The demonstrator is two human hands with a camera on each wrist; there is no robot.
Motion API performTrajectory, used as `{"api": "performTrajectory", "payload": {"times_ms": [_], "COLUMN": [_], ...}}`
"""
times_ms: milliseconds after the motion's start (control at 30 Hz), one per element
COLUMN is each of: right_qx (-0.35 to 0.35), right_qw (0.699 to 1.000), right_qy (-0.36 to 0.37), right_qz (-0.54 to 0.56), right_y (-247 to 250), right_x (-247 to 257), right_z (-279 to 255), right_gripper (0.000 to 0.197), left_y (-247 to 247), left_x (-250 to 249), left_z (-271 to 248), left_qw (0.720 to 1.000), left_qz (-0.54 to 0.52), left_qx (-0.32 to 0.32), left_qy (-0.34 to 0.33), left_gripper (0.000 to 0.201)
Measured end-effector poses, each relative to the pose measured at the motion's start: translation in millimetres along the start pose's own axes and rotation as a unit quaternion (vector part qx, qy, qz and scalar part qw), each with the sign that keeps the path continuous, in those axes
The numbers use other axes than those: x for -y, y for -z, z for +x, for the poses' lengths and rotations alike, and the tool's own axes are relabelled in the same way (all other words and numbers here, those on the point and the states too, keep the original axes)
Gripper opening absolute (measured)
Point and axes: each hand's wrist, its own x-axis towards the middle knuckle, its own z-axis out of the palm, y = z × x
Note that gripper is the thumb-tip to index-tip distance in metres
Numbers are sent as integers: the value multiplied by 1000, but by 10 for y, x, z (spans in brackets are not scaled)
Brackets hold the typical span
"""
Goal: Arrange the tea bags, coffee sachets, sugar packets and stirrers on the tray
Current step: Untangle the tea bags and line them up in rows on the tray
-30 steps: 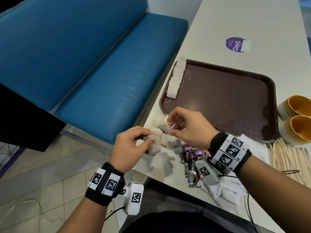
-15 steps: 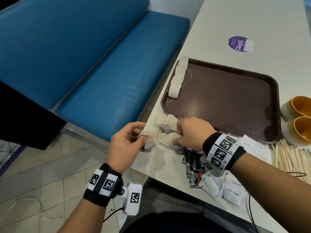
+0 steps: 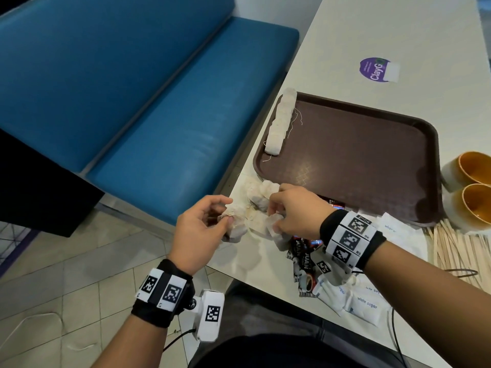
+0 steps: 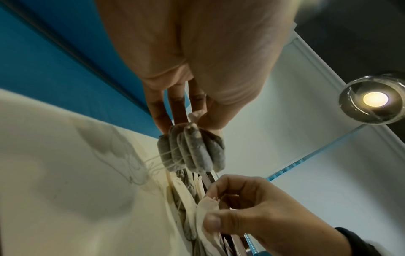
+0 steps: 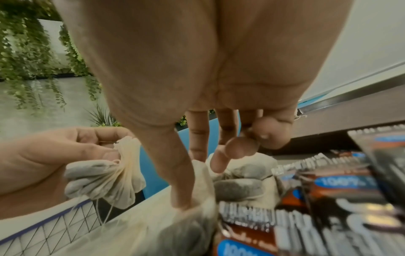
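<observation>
We gather the loose tea bags [image 3: 261, 205] lying on the surface [image 3: 414, 35] just before the tray's [image 3: 353, 166] near corner. Our left hand [image 3: 198, 232] pinches a fanned bunch of them by the tops, keeping strings clear; our right hand [image 3: 293, 211] pinches another bag from the pile. A finished row [image 3: 281, 120] lines the tray's left rim. Since a second ago, our right hand has dropped from lifting a bag back into the pile
</observation>
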Motion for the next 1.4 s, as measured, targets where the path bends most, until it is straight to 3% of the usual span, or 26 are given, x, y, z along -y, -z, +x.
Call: {"api": "performTrajectory", "payload": {"times_ms": [133,333,467,667,733,900,1067,1267,1400], "right_qx": [-27,-64,-148,-304,-293,-167,-60,-144,-156], "right_qw": [998,992,978,934,940,974,968,969,967], "right_qy": [17,24,13,-17,-26,-32,-22,-89,-87], "right_qz": [45,108,148,187,173,150,242,178,183], "right_y": [34,304,596,888,957,988,856,759,769], "right_x": [-52,-130,-187,-351,-391,-480,-516,-580,-567], "right_z": [-8,-76,-58,286,476,843,1068,1291,1341], "right_gripper": [3,5,5,6,6,8,10,9,8], "left_y": [6,-23,-50,-67,-73,-84,-102,-150,-156], "left_x": [16,-34,-29,52,96,158,117,74,81], "left_z": [-6,28,68,112,149,272,355,434,458], "left_qw": [1000,999,998,998,999,1000,999,999,999], "left_qz": [9,43,51,47,41,15,9,4,6], "left_qx": [-1,-1,9,14,21,23,38,37,41], "left_qy": [2,-17,-23,-26,-18,14,15,2,1], "left_gripper": [36,36,32,32,32,31,31,31,32]}}
